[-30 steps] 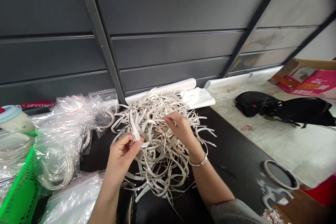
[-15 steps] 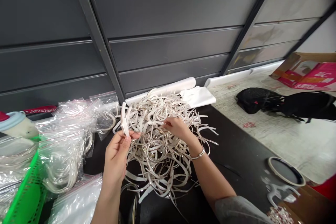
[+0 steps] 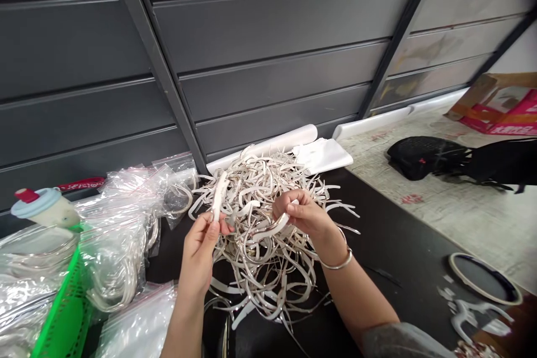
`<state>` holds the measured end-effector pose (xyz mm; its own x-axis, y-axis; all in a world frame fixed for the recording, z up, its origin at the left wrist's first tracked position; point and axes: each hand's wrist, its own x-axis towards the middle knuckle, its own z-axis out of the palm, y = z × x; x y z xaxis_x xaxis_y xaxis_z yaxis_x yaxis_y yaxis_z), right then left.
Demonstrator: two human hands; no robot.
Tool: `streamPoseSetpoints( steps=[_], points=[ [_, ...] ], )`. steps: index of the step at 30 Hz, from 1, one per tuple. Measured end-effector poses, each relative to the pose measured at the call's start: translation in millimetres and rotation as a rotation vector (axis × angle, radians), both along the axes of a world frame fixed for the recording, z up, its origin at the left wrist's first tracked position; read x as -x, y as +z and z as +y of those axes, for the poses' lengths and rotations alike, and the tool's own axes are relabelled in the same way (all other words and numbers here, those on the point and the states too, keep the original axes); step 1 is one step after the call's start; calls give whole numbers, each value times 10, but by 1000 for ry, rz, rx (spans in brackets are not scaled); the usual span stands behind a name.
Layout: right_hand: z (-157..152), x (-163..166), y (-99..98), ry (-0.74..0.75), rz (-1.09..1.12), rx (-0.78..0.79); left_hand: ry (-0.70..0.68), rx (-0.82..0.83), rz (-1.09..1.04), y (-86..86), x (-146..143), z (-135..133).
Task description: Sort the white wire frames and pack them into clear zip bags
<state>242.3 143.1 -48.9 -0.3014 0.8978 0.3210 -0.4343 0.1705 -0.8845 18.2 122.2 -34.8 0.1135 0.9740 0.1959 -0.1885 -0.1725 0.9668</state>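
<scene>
- Spanning the whole back of the scene, a dark gray panelled wall (image 3: 272, 22) is crossed by slanting posts and level seams.
- Below it, a black tabletop (image 3: 361, 204) carries the work, with a pale, red-patterned surface (image 3: 436, 207) beyond its right edge.
- Heaped on the tabletop, between and around the two hands, is a tangled pile (image 3: 268, 246) of thin, curved, pale strips, many with shiny edges; loose ends stick out on every side.
- To the left of the pile lie clear plastic bags (image 3: 113, 235), overlapping, some with curved pieces showing inside.
- At far right, on the pale surface, a brown and pink cardboard box (image 3: 495, 103) sits behind a black bag (image 3: 428, 156).
- At lower left, a bright green basket (image 3: 62, 313) holds more bagged pieces.
- Along the foot of the wall, a white roll (image 3: 293, 138) lies behind the pile.
- The left hand (image 3: 201, 243) pinches an upright strip (image 3: 218, 196) between thumb and fingers, in front of the pile.
- The right hand (image 3: 306, 215) pinches a slanting strip (image 3: 272, 227) above the pile; whether its lower end touches other pieces cannot be told.
- Around the right wrist is a thin, silvery bracelet (image 3: 344, 260).
</scene>
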Motion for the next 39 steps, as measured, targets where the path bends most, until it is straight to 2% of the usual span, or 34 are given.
streamPoseSetpoints(
  steps=[3,7,11,16,22,28,31,36,39],
  points=[
    [-25,130,-7,79,39,82,-124,22,178,-34,-35,-18],
    [10,293,-53,64,150,212,-213,50,276,-35,-121,-61],
    [34,390,-88,17,206,253,-190,51,258,17,-212,-104],
    [17,448,-101,-116,228,285,-215,-18,265,26,-230,-103],
    [0,471,-143,-195,133,263,-317,-90,568,-30,-158,-79],
    [4,470,-167,-251,7,225,-236,-159,737,-8,-177,-133],
    [-7,462,-132,-250,-16,244,-218,-162,778,-14,-196,-149],
    [-16,461,-97,-222,138,359,-254,-159,759,-23,-203,-147],
    [-10,470,-112,-186,170,358,-299,-151,742,1,-191,-130]
  ],
)
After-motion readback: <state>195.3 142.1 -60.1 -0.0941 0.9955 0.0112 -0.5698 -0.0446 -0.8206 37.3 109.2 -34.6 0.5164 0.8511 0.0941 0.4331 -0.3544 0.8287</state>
